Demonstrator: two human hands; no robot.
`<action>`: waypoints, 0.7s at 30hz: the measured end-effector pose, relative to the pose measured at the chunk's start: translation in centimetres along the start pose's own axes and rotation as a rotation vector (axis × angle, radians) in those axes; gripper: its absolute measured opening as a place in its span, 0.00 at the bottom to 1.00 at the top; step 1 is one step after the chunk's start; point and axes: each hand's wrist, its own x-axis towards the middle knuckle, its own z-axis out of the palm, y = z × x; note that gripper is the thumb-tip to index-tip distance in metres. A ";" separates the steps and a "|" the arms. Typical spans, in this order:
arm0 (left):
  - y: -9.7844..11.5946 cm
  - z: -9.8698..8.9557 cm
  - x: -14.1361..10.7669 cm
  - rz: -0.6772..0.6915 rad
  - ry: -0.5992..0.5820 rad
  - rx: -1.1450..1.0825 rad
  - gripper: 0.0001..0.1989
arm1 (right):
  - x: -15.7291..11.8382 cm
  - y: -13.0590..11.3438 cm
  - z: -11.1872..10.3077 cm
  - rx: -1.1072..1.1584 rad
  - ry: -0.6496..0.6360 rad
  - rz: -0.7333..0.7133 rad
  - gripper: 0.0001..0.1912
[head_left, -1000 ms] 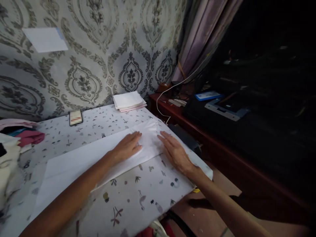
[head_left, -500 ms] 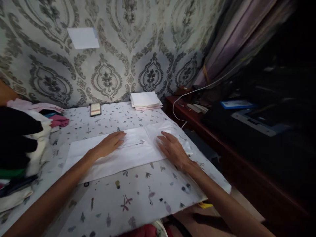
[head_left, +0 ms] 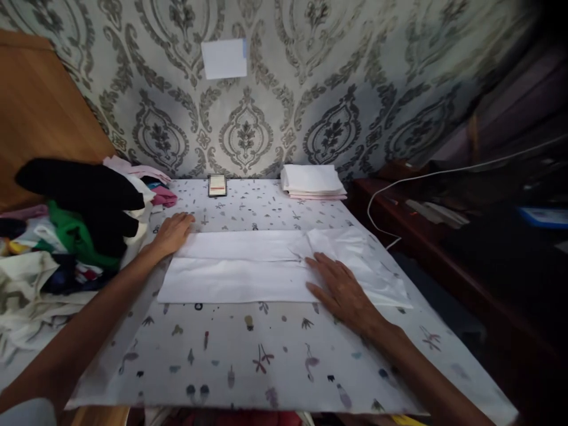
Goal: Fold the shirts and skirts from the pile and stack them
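Observation:
A white garment (head_left: 239,278), folded into a long strip, lies flat across the patterned table cover. Its right end is loose and crumpled, while the left part is smooth with a lengthwise fold line. My left hand (head_left: 174,232) is at the strip's upper left corner, fingers stretched out and pointing away from me. Resting on the cloth near the crumpled part, my right hand (head_left: 339,287) is open with its fingers spread. Neither hand has anything gripped in it.
A heap of mixed clothes (head_left: 89,219) covers the left side by a wooden panel (head_left: 48,94). Folded white and pink cloths (head_left: 313,180) are stacked at the back right, and a small framed card (head_left: 217,185) lies near the wall. A white cable (head_left: 426,176) crosses the dark red desk (head_left: 368,195).
My left hand has slid off the middle of the white strip to its left end. My right hand stays on the cloth. The view has turned left, showing more of the clothes heap.

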 end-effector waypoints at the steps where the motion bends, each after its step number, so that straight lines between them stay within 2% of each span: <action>1: 1.0 -0.3 -0.5 0.016 0.027 -0.013 0.13 | 0.4 0.1 -0.3 0.007 0.005 0.019 0.30; 3: 3.5 -0.7 -1.9 0.123 0.012 -0.089 0.13 | 1.7 0.0 -0.8 0.013 0.042 0.044 0.29; 5: 6.0 -1.1 -3.5 0.241 -0.074 -0.163 0.13 | 3.6 -1.0 -0.8 0.030 0.076 0.003 0.27; 8: 8.4 -1.5 -5.5 0.239 -0.179 -0.184 0.12 | 6.7 -4.4 0.2 0.129 0.053 -0.183 0.23; 12: 8.5 -2.6 -7.4 0.175 -0.243 -0.187 0.08 | 9.9 -9.6 1.9 0.243 -0.051 -0.406 0.21; 17: 7.7 -4.4 -9.6 0.236 -0.308 -0.252 0.10 | 12.6 -13.0 3.2 0.256 -0.069 -0.439 0.17; 21: 7.4 -4.0 -11.7 0.218 -0.242 -0.165 0.14 | 14.7 -16.0 3.8 0.192 -0.111 -0.501 0.10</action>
